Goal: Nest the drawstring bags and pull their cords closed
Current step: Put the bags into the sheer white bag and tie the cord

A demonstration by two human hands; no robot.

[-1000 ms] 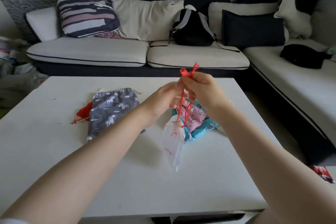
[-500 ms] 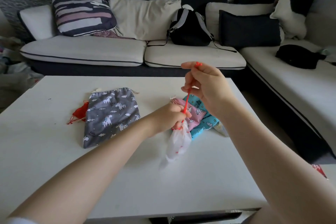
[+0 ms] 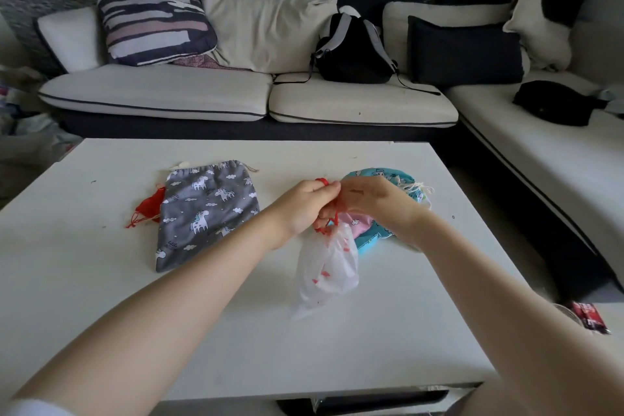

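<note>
White table (image 3: pixel 101 297) bearing a grey bag (image 3: pixel 202 213) at left, teal bag (image 3: pixel 374 243) at right. Between them, sheer bag (image 3: pixel 327 267) dangling from left hand (image 3: pixel 304 209) and right hand (image 3: pixel 374 203), both pinching its red cord (image 3: pixel 332 223).

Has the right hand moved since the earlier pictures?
Yes. The right hand has dropped from up against the sofa's front edge to low over the table, meeting the left hand.

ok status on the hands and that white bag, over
Left hand and right hand both pinching the red cord. White bag hanging from it, neck gathered. Nothing in the way; grey unicorn bag off to the left.
</note>
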